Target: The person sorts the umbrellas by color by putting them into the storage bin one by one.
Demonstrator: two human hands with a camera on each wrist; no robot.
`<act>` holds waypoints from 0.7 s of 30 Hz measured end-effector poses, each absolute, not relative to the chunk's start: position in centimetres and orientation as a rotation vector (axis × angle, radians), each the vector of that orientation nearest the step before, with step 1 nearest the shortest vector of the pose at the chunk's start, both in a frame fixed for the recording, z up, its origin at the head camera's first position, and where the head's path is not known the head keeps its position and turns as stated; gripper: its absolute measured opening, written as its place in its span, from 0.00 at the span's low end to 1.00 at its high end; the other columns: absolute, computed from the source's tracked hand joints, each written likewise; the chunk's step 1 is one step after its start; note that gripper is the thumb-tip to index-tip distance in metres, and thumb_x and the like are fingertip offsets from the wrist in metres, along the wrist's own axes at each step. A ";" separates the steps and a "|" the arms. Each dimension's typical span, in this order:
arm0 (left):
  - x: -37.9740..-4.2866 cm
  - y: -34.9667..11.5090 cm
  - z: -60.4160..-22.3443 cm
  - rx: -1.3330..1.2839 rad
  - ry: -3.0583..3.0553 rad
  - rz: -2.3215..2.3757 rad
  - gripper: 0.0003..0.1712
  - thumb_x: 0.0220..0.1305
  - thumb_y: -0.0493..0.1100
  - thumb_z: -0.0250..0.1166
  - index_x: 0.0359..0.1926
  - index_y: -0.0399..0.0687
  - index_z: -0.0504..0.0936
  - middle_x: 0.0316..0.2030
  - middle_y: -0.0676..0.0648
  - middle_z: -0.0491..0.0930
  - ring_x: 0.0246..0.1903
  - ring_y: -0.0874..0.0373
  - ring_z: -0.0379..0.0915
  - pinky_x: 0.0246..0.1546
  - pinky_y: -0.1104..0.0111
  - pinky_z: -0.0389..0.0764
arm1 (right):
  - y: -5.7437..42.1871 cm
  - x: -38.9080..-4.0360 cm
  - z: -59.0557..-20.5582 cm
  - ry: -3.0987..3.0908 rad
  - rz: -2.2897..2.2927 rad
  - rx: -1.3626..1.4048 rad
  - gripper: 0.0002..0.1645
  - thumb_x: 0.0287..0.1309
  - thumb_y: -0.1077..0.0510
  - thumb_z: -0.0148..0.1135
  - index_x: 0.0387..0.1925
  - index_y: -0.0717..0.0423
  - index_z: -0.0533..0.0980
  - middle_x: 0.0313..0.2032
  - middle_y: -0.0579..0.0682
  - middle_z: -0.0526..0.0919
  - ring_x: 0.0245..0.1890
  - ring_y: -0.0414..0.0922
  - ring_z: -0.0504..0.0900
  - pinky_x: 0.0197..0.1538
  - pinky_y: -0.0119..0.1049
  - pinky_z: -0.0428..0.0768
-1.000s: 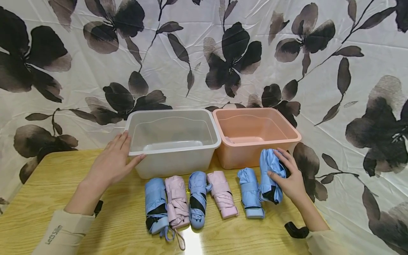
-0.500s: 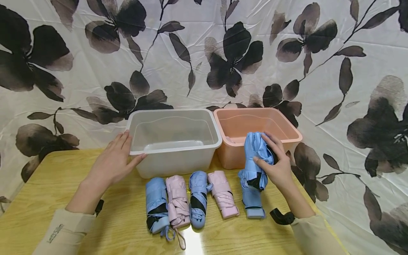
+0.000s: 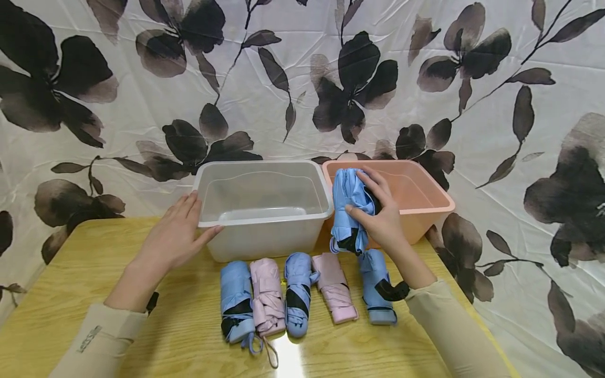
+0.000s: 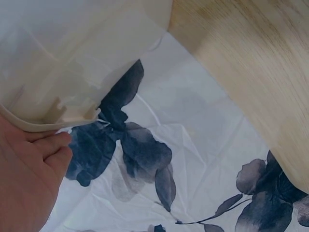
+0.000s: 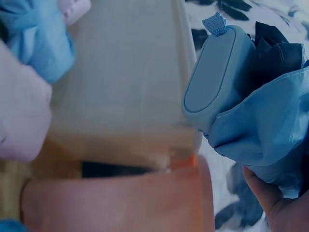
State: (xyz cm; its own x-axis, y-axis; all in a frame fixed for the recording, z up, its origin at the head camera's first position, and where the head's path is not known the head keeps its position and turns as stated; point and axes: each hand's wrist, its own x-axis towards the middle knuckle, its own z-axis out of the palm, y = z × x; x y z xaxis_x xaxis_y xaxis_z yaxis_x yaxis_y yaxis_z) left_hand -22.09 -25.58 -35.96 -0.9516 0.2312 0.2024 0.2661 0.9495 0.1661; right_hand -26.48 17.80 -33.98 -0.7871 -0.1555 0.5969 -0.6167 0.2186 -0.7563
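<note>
A light-blue folded umbrella (image 3: 347,197) hangs in the air in front of the peach bin, gripped by my right hand (image 3: 382,215) with thumb and fingers on either side. In the right wrist view, its flat handle end (image 5: 211,72) and loose fabric show beside the bins, with my thumb (image 5: 263,191) against the cloth. My left hand (image 3: 172,231) rests on the left side of the grey bin (image 3: 264,239), fingers extended, thumb along the front rim. The left wrist view shows the fingers (image 4: 55,145) right at the bin's rim.
Before the bins lie blue umbrellas (image 3: 235,289) and pink umbrellas (image 3: 334,289) in a row on the wooden table (image 3: 179,325). The peach bin (image 3: 425,223) stands right of the grey one. Floral cloth (image 3: 293,79) hangs behind the table.
My right hand has lifted the blue umbrella from the row's right end and carried it up and left, to the front of the peach bin. My left hand stays at the grey bin.
</note>
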 end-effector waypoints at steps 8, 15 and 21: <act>-22.2 -25.5 -35.7 -0.374 -2.928 -0.276 0.56 0.78 0.70 0.48 0.78 0.22 0.49 0.79 0.24 0.45 0.78 0.27 0.40 0.77 0.38 0.47 | 13.5 -28.9 -32.7 -2.059 1.617 0.824 0.45 0.53 0.71 0.75 0.73 0.58 0.72 0.77 0.52 0.64 0.77 0.46 0.60 0.76 0.41 0.62; -22.0 -25.4 -35.7 -0.367 -2.942 -0.292 0.57 0.77 0.71 0.47 0.78 0.22 0.49 0.79 0.25 0.44 0.78 0.28 0.39 0.77 0.38 0.47 | 9.5 -30.6 -32.3 -2.062 1.692 0.879 0.43 0.54 0.69 0.75 0.72 0.56 0.74 0.76 0.48 0.65 0.77 0.42 0.60 0.76 0.40 0.63; -21.9 -25.5 -35.6 -0.356 -2.944 -0.282 0.57 0.77 0.71 0.47 0.78 0.22 0.49 0.79 0.25 0.44 0.79 0.28 0.39 0.78 0.39 0.47 | 6.5 -31.5 -31.5 -2.109 1.704 0.910 0.42 0.56 0.66 0.74 0.73 0.55 0.73 0.76 0.48 0.64 0.75 0.43 0.62 0.75 0.41 0.65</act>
